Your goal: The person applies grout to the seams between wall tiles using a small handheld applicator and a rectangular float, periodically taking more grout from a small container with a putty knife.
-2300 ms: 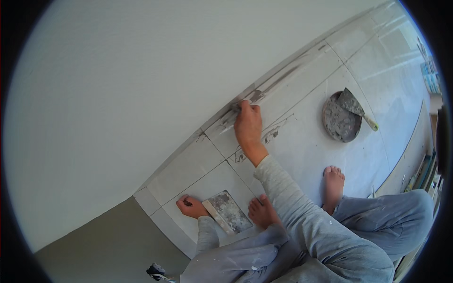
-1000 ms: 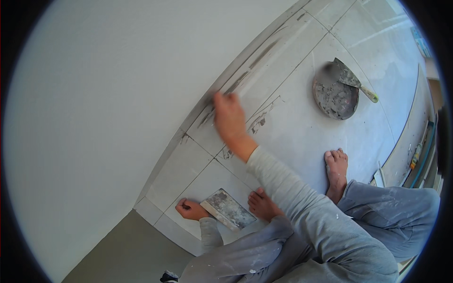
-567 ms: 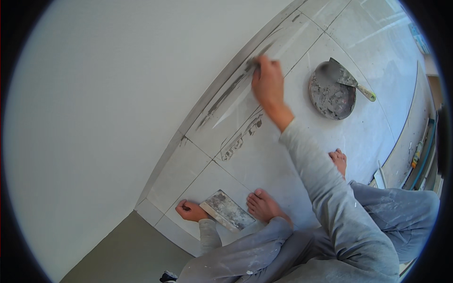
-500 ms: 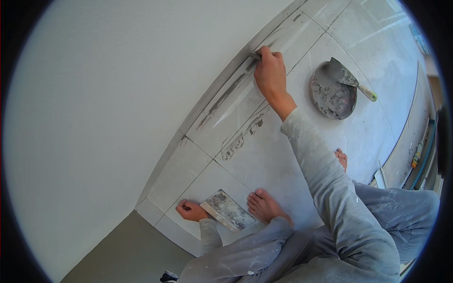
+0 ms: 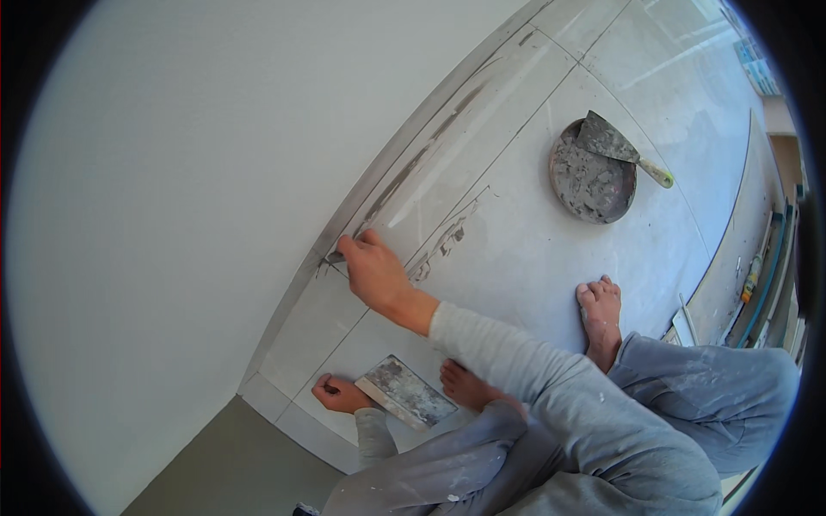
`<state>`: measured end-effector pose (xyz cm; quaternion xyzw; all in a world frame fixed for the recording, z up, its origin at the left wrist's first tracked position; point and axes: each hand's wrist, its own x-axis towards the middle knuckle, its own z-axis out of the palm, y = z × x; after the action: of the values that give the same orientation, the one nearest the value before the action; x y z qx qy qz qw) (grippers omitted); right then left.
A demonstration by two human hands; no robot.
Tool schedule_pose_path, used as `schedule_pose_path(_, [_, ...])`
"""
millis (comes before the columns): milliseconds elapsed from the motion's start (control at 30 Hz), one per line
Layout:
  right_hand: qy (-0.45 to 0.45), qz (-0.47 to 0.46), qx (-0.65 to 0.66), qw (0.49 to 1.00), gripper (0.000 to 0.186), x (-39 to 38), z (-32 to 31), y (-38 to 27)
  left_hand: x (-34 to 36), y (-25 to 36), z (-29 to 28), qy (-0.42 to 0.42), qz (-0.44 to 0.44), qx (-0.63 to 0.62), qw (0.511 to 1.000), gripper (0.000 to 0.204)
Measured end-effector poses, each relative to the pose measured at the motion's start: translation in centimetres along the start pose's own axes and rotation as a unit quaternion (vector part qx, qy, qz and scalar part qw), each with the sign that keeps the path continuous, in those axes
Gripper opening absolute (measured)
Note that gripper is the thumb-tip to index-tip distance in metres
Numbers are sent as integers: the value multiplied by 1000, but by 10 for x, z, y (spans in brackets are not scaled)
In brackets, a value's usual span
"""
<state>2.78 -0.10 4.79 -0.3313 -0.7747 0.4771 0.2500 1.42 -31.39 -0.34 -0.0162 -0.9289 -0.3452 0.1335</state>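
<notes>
My right hand pinches a small flat dark scraper, mostly hidden by the fingers, at the joint between the floor tiles and the grey skirting strip along the wall. Smeared dark grout runs along that joint, and more grout lumps lie on a tile. My left hand is curled closed low over the floor; whatever it holds is hidden. Against its wrist rests a grout-stained rectangular block, tilted.
A round shallow bowl of grey grout stands on the tiles, a putty knife lying across its rim. My bare feet are on the floor. Long strips and tools lie at the right. The white wall rises at the left.
My right hand has slid with the scraper along the skirting joint, toward me and to the left. My left hand stays closed in nearly the same place.
</notes>
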Motion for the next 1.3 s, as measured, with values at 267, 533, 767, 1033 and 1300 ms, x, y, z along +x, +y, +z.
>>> schedule_pose_path(267, [322, 2, -242, 915, 20, 139, -245, 142, -3, 12, 9, -11, -12, -20, 1000, 7])
schedule_pose_path(533, [209, -8, -235, 949, 25, 129, -183, 123, 4, 7, -1, 6, -4, -4, 1000, 5])
schedule_pose_path(767, [106, 0, -115, 988, 22, 30, -30, 12, 7, 8, 2, 26, 1, -35, 999, 5])
schedule_pose_path(1033, [33, 9, -57, 998, 26, -21, 50, -24, -4, 15, 5, 17, -8, -28, 999, 5])
schedule_pose_path(1300, [-205, -110, -30, 972, 26, -20, 26, -31, 6, 11, -1, 35, 16, 6, 999, 7])
